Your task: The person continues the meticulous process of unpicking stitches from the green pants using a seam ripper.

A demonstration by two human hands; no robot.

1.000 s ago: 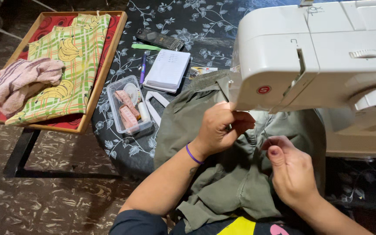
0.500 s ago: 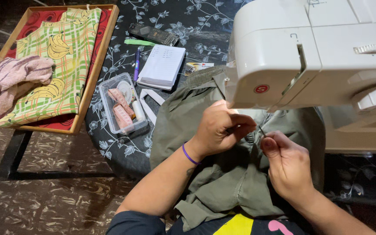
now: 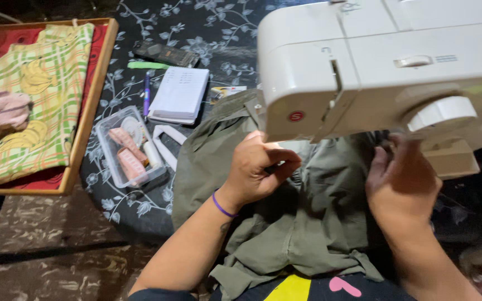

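One olive-green garment (image 3: 302, 223) lies bunched under one white sewing machine (image 3: 386, 67), its length running from the person's lap up toward the machine. The left hand (image 3: 260, 173) pinches a fold of it with curled fingers; the right hand (image 3: 403, 184) rests on the cloth by the machine's base, its grasp unclear. Leftward sit one clear plastic box (image 3: 129, 147), one notepad (image 3: 179, 95) and one wooden tray (image 3: 93, 106).

Light falls from above, bright on the white sewing machine (image 3: 386, 61), which looks slightly washed out. Floor and lower right corner sit in deep shadow, dim and murky. Slight motion blur softens the right hand (image 3: 403, 184) and frame edges.
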